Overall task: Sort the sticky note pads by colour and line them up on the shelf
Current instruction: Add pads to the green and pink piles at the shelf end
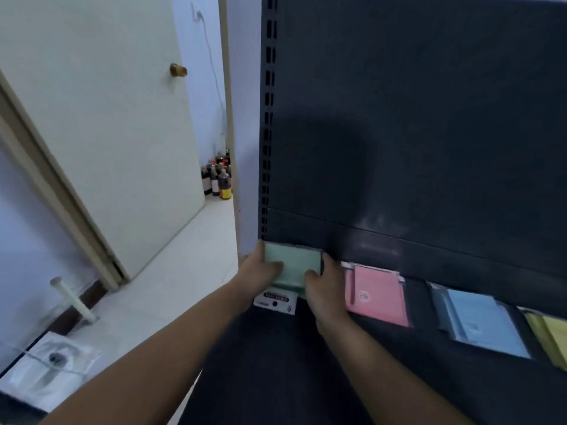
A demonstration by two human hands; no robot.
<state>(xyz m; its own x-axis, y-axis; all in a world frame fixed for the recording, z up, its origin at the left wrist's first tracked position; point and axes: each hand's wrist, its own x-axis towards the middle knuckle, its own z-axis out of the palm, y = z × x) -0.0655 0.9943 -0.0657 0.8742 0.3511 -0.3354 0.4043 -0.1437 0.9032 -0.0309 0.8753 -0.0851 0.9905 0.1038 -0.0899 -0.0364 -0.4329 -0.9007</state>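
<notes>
both hands clamp the green pads point(291, 262) at the far left of the shelf point(276, 363), close to the back panel point(429, 118). the left hand point(260, 271) has its thumb on top and fingers round the left side, and the right hand point(325, 286) mirrors it. i'd squeeze evenly so the stack doesn't skew, then square it with the pink pads point(377, 296). mind the shelf's left end, just beside the left hand. pink sits just beside the right wrist. there's bare shelf in front for pulling back.
</notes>
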